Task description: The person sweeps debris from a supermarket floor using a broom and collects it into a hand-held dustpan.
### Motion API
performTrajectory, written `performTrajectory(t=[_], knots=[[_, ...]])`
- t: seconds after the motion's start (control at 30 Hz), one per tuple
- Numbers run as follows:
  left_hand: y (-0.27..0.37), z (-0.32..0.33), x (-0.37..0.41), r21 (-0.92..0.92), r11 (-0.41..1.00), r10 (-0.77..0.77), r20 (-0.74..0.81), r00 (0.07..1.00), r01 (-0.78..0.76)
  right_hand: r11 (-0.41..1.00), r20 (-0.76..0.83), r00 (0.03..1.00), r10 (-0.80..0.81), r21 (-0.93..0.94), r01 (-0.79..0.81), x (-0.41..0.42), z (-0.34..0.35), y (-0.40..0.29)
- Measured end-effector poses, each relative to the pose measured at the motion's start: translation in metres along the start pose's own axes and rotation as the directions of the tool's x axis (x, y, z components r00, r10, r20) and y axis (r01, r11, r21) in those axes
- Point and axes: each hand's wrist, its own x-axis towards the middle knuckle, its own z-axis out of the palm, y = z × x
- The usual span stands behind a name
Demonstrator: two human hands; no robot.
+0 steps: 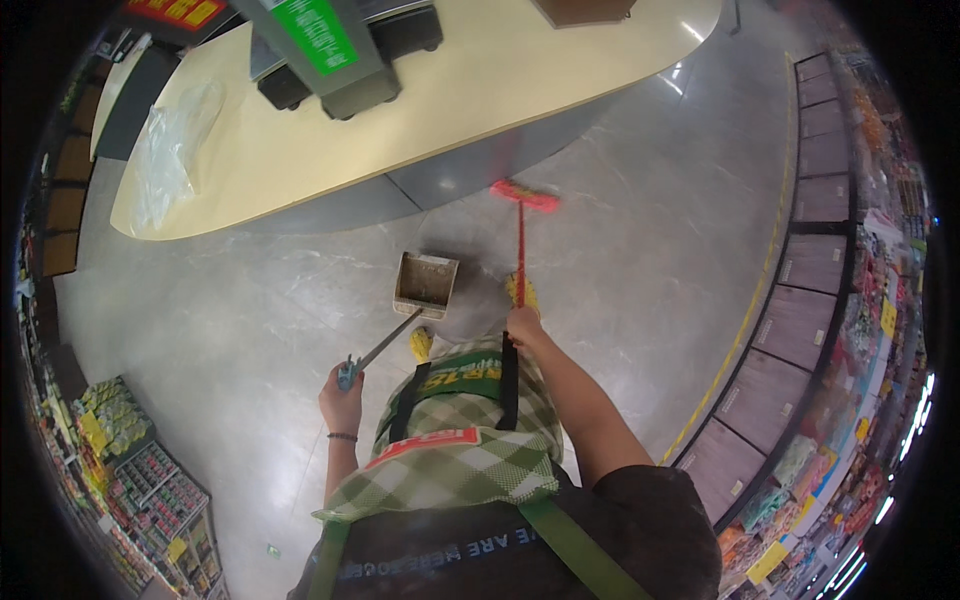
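Note:
My left hand (341,397) grips the grey-blue top of a long-handled dustpan (425,283), whose pan rests on the floor with its inside facing up and some dirt in it. A red broom (524,196) reaches forward from my right hand (524,327), which is closed round its handle. The broom's red head lies on the floor near the base of the counter, ahead and to the right of the dustpan. My yellow shoes show beside the dustpan's rear edge and under the broom handle.
A curved counter (322,180) stands ahead, bearing a scale (330,60) and a clear plastic bag (176,142). Stocked shelves (810,480) with drawer-like panels curve along the right, behind a yellow floor line. Crates of packaged goods (157,487) stand at the lower left.

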Motion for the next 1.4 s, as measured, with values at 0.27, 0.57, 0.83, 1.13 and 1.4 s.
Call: performTrajectory(t=[0.27,0.57,0.83,1.13,1.4], knots=[[-0.051,-0.048,0.021,0.095,0.983,0.145,0.116,0.983,-0.156,0.926,-0.091,0.980,-0.178,-0.353,0.135,-0.075,0.039,-0.003],[-0.072,-0.061,-0.014,0.096,0.993,0.061,0.029,0.998,-0.064,0.998,-0.161,0.987,0.031,-0.046,-0.039,-0.125,-0.066,0.009],[-0.045,-0.054,-0.023,0.230,0.964,0.127,0.054,0.990,-0.136,0.962,-0.055,0.988,-0.147,-0.241,0.130,-0.051,-0.002,0.051],[-0.041,-0.047,-0.030,0.206,0.965,0.152,0.057,0.987,-0.161,0.967,-0.037,0.975,0.218,-0.128,-0.221,-0.189,-0.021,0.116],[-0.026,-0.047,-0.027,0.239,0.950,0.172,0.139,0.975,-0.202,0.961,-0.131,0.980,-0.153,-0.252,0.116,-0.092,-0.023,0.020]])
